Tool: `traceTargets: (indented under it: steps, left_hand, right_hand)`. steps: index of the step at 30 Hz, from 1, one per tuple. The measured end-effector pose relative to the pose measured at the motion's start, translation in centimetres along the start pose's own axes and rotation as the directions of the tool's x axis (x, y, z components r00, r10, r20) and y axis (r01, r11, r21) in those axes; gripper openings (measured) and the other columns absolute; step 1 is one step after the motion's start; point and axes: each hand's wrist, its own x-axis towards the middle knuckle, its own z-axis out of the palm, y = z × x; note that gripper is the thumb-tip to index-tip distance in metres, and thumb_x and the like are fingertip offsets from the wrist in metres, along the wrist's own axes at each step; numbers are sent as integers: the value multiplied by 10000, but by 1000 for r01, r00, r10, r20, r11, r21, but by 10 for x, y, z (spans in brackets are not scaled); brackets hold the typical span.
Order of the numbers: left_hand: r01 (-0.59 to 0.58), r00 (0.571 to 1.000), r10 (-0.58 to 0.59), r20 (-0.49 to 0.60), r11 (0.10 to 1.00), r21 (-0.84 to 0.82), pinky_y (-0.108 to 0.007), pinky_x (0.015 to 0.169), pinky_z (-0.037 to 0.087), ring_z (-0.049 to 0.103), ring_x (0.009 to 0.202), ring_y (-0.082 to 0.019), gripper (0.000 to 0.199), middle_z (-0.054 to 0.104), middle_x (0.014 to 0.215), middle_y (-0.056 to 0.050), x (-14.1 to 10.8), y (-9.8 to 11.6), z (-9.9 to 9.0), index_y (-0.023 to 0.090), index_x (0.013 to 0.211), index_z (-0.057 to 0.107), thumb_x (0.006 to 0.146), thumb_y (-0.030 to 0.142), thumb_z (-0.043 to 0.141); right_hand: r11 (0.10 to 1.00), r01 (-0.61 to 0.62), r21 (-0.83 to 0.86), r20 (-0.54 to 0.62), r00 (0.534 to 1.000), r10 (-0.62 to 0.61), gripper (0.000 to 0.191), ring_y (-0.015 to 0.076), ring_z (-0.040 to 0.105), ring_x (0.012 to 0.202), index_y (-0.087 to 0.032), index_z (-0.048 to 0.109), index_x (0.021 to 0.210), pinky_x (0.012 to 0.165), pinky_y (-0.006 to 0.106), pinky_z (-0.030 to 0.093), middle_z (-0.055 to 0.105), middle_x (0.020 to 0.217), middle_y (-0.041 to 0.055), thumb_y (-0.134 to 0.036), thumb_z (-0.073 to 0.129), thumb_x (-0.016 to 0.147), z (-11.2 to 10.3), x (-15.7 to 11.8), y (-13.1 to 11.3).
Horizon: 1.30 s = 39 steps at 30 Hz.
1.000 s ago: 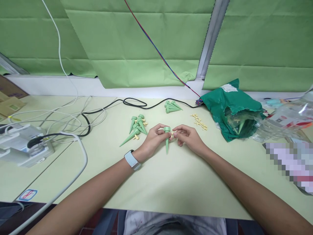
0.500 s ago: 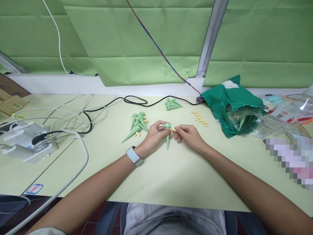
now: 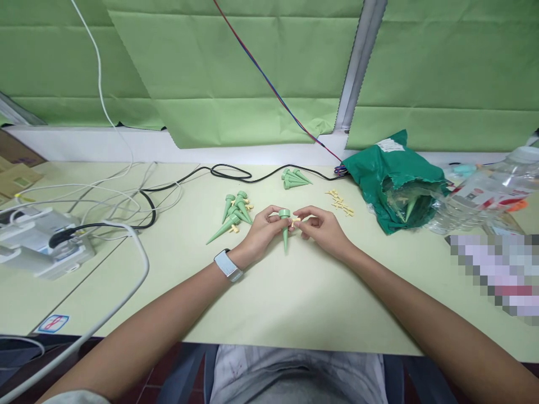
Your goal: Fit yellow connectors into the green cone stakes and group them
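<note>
My left hand [image 3: 266, 230] is closed around a green plant watering spike [image 3: 285, 238], held upright with its tip down and its cap at the top. At the spike's right side is a small yellow valve [image 3: 295, 222], pinched between the thumb and fingers of my right hand [image 3: 319, 227]. The fingers hide whether the valve sits in the spike. To the left of my left hand lie several green spikes [image 3: 223, 229] with yellow valves on them. Farther back are several plain green spikes [image 3: 295, 179]. Loose yellow valves [image 3: 340, 203] lie beyond my right hand.
A torn green bag [image 3: 370, 185] with spikes inside stands at the right, beside a clear plastic bottle [image 3: 484, 191]. White power strips [image 3: 54, 241] and tangled cables fill the left side. A black cable [image 3: 269, 178] runs along the back of the table [image 3: 295, 314].
My right hand's fingers have shifted and opened a little around the yellow valve. The left hand keeps the spike upright. The whole view has moved slightly.
</note>
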Motion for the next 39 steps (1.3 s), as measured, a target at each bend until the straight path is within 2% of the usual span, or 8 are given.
traceTargets:
  steps: [7, 14, 21, 24, 26, 29, 33, 39]
  left_hand:
    - [4, 1000, -4, -18, 1000, 15, -307, 766, 469, 667, 765, -162, 289, 666, 743, 6, 1, 0, 1, 185, 935, 603, 746, 259, 810]
    - [6, 1000, -6, -26, 1000, 2, -324, 809, 489, 680, 796, -173, 269, 650, 733, 13, -2, 2, 2, 188, 920, 595, 757, 252, 800]
    - [34, 994, -43, -98, 996, -88, -340, 829, 518, 682, 799, -162, 271, 699, 888, -33, 0, 0, 0, 183, 879, 577, 751, 264, 801]
    - [44, 989, -55, -134, 996, -84, -357, 850, 528, 690, 798, -163, 297, 713, 926, -51, 2, 1, -2, 179, 866, 575, 726, 262, 823]
    - [42, 991, -50, -127, 997, -64, -366, 859, 530, 699, 804, -172, 309, 718, 912, -51, 1, 0, -3, 180, 877, 579, 718, 261, 831]
    - [30, 995, -33, -99, 999, -29, -378, 855, 532, 698, 791, -176, 305, 720, 868, -47, 1, -2, -2, 182, 894, 584, 735, 276, 827]
    - [16, 996, -16, -85, 1000, -5, -384, 867, 528, 694, 788, -173, 287, 706, 840, -33, 0, -4, -2, 183, 906, 588, 758, 280, 815]
    - [11, 997, -11, -78, 1000, -1, -383, 878, 525, 700, 802, -178, 286, 685, 822, -18, 1, -3, -4, 186, 911, 598, 758, 287, 817]
  right_hand:
    - [999, -48, 23, 35, 998, 47, 286, 173, 666, 659, -203, 726, 941, 665, 315, 565, 735, 809, 44, -480, 684, 883, 1, 1, 2]
    - [941, 256, -223, -27, 963, -269, 117, 176, 666, 733, -238, 717, 924, 699, 327, 550, 698, 963, 57, -330, 646, 912, -1, -1, 0]
    - [809, 365, -462, -40, 902, -430, 161, 218, 677, 869, -252, 705, 926, 775, 346, 541, 710, 1025, 77, -227, 547, 942, -14, 0, -2]
    - [790, 219, -572, -218, 888, -405, 157, 206, 690, 803, -226, 705, 1013, 765, 334, 533, 734, 1061, 79, -277, 584, 926, -44, 17, 4]
    - [767, -14, -642, -382, 873, -304, 172, 214, 701, 769, -211, 712, 1015, 742, 329, 518, 759, 970, 67, -279, 609, 896, -71, 33, 12]
    - [639, -328, -696, -533, 832, -154, 198, 265, 710, 864, -205, 737, 1009, 769, 347, 504, 781, 961, 77, -248, 649, 836, -106, 55, 29]
    - [528, -434, -730, -528, 848, -33, 181, 283, 706, 895, -184, 792, 926, 773, 348, 494, 786, 946, 125, -248, 656, 824, -124, 69, 46]
    - [527, -457, -716, -518, 855, 36, 234, 283, 697, 843, -149, 814, 850, 735, 334, 470, 777, 877, 171, -351, 702, 811, -115, 77, 48]
